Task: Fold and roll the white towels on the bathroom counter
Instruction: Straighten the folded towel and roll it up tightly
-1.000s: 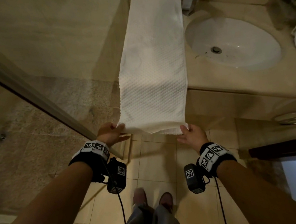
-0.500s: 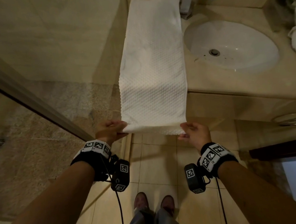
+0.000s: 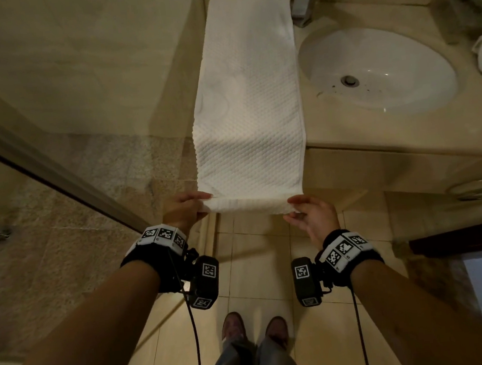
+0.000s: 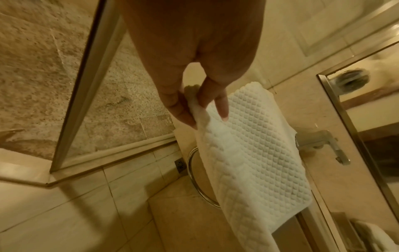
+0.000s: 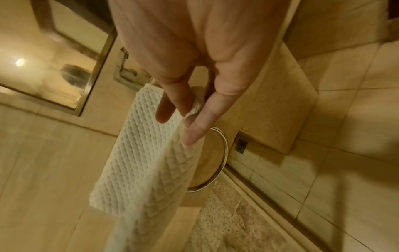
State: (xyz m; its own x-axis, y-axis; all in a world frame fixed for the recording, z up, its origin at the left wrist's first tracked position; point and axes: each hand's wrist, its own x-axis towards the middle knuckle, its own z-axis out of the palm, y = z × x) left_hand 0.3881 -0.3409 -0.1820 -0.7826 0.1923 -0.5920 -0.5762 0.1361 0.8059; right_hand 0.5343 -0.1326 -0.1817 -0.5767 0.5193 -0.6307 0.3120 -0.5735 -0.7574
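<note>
White waffle towel (image 3: 248,99) lies lengthwise on the bathroom counter (image 3: 376,131) left of the sink (image 3: 379,69), its near end hanging past the edge. Left hand (image 3: 182,210) and right hand (image 3: 313,215) each pinch a near corner between thumb and fingers.

Both forearms are bare. A black band (image 3: 156,267) is worn on the left wrist and another (image 3: 351,260) on the right, each topped by white blocks printed with black square markers. A black camera unit (image 3: 204,283) — also tagged with markers — is hung inside the left wrist, its twin (image 3: 305,282) inside the right. A thin black cable (image 3: 194,334) is trailed from each. Grey trousers (image 3: 251,363) and dark shoes (image 3: 233,325) are worn.
</note>
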